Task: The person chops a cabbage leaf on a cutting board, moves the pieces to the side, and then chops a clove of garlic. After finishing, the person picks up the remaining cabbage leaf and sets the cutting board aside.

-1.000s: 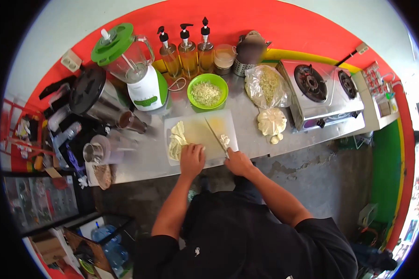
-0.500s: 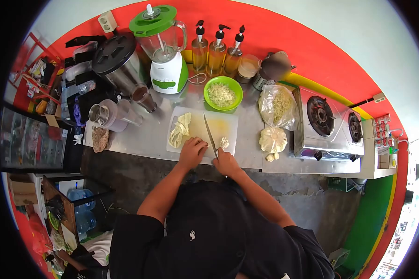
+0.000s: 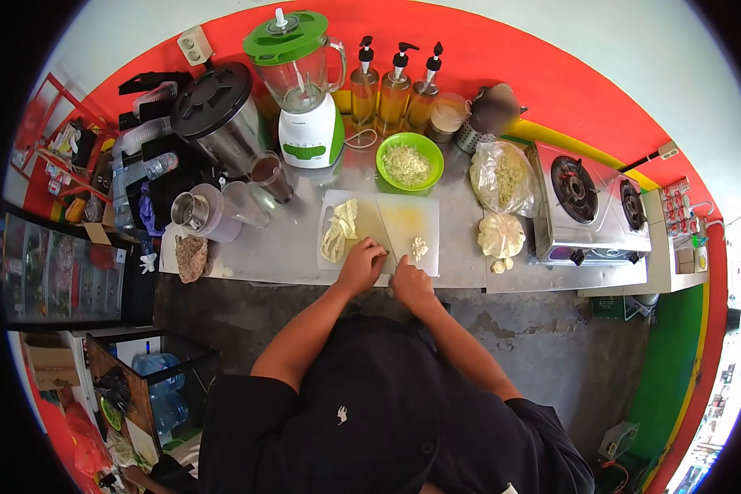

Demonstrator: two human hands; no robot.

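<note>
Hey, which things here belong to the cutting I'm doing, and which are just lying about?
In the job: knife in the right hand, cutting board, chopped white bits, pale leafy pieces; probably the green bowl too.

Apparently just lying about: blender, three pump bottles, two-burner stove.

No text is legible, the lettering (image 3: pixel 297 132) on the blender (image 3: pixel 309 123) being too small

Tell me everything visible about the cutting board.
The cutting board is a pale, rectangular, plastic-looking slab, stained yellowish toward its far right. It lies flat on the metal counter. Crumpled pale scraps rest on its left part, small white pieces on its right, with the knife between them. The left hand is over its near edge; whether it presses down is unclear.
</note>
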